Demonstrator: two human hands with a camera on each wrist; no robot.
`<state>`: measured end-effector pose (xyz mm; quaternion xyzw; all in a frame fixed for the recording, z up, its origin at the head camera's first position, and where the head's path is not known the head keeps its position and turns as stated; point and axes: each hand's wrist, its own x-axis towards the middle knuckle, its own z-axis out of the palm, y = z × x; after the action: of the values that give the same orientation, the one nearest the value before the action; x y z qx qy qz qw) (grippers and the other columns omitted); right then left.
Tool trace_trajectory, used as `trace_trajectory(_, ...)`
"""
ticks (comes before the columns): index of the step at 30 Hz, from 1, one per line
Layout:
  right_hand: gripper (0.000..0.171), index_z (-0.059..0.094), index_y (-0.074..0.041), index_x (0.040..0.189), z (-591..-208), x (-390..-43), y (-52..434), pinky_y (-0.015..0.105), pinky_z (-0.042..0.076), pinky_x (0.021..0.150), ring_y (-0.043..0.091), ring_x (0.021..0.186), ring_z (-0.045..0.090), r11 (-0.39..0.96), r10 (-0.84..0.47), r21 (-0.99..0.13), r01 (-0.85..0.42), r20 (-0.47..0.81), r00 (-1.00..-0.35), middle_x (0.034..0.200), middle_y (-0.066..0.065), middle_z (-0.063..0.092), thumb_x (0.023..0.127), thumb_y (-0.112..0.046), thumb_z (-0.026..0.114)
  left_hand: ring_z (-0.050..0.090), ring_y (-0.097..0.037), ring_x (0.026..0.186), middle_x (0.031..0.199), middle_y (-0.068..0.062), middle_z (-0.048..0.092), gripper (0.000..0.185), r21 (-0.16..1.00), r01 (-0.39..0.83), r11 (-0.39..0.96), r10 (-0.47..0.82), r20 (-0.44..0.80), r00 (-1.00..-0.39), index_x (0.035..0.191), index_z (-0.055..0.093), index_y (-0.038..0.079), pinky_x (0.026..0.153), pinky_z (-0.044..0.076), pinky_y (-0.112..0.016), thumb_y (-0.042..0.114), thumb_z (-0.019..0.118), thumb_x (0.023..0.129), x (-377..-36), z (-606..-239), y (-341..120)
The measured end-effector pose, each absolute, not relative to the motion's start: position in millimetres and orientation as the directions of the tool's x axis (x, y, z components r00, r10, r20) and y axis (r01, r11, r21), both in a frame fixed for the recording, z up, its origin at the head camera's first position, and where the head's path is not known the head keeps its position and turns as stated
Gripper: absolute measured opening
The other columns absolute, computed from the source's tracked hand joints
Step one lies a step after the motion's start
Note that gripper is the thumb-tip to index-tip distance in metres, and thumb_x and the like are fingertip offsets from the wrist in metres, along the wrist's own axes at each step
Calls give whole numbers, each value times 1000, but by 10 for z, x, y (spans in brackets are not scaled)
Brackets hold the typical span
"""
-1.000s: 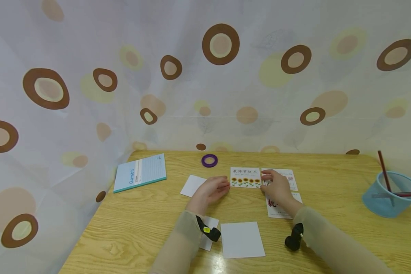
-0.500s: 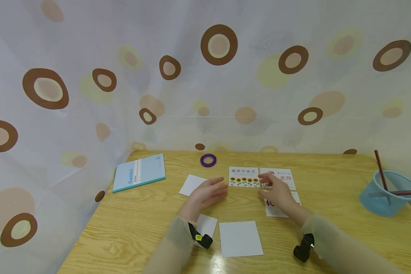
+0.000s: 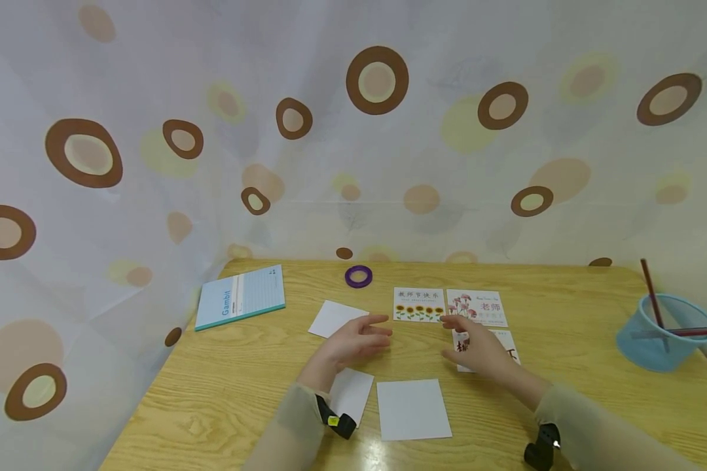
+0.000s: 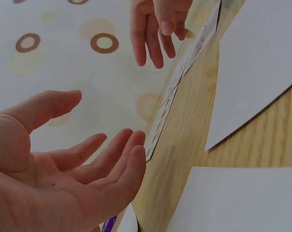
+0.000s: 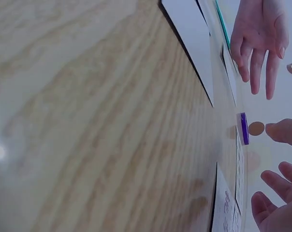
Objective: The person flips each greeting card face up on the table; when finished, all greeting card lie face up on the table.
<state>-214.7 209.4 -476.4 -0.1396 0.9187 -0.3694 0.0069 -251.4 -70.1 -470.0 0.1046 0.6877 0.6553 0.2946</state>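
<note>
My left hand [image 3: 355,345] hovers palm inward with relaxed fingers, left of the sunflower card [image 3: 419,305], holding nothing. In the left wrist view the fingers [image 4: 122,179] are spread, with space around them. Facing it, my right hand [image 3: 484,351] is loosely held above a card with dark red characters [image 3: 503,341], partly covering it. Behind that hand lies a card with pink flowers [image 3: 476,307], side by side with the sunflower card. Nothing is between the right thumb and fingers in the right wrist view.
Blank white cards lie near the left hand [image 3: 334,317], under the left wrist [image 3: 351,394] and at the front [image 3: 414,410]. A purple tape roll [image 3: 359,276] and a light blue notebook [image 3: 240,297] lie farther back. A blue cup [image 3: 654,343] with pencils stands right.
Both hands have drawn back from the sunflower card toward the person, the right fingers leaving its edge. The pink flower card is now uncovered. The cards look unmoved.
</note>
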Motion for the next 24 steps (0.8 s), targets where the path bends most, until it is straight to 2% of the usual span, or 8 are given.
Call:
trace_trajectory(3, 60, 53, -3, 136, -4761, -2093, 2101, 46, 55, 89, 38, 118, 58, 686, -278, -680, -258, 82, -957, 131, 18, 62, 84, -18, 79, 56, -37, 128, 142, -28, 51, 59, 964, -227, 136, 536, -265, -802, 151, 36, 0, 105, 49, -40, 6, 59, 97, -2498, -4714, -719)
trace_trajectory(9, 64, 52, -2, 139, -4744, -2010, 2119, 56, 48, 99, 41, 125, 54, 685, -339, -659, -311, 90, -937, 135, 18, 60, 83, -18, 79, 56, -35, 128, 142, -25, 53, 61, 966, -199, 166, 538, -258, -802, 151, 38, 3, 102, 52, -39, 7, 62, 96, -2458, -4724, -753)
trace_trajectory(17, 69, 52, -5, 140, -4807, -1905, 2161, 60, 45, 98, 43, 122, 53, 666, -447, -615, -422, 124, -886, 137, 15, 59, 81, -23, 82, 57, -36, 126, 142, -25, 52, 69, 966, -199, 168, 546, -259, -797, 153, 33, 4, 101, 52, -39, 5, 65, 92, -2398, -4717, -786)
trace_trajectory(24, 75, 53, -10, 139, -4853, -1777, 2132, 60, 40, 101, 32, 121, 52, 625, -550, -552, -551, 190, -814, 135, 8, 60, 76, -32, 85, 58, -34, 125, 143, -25, 51, 71, 962, -227, 150, 546, -272, -793, 155, 30, 6, 97, 55, -36, 5, 65, 92, -2355, -4726, -809)
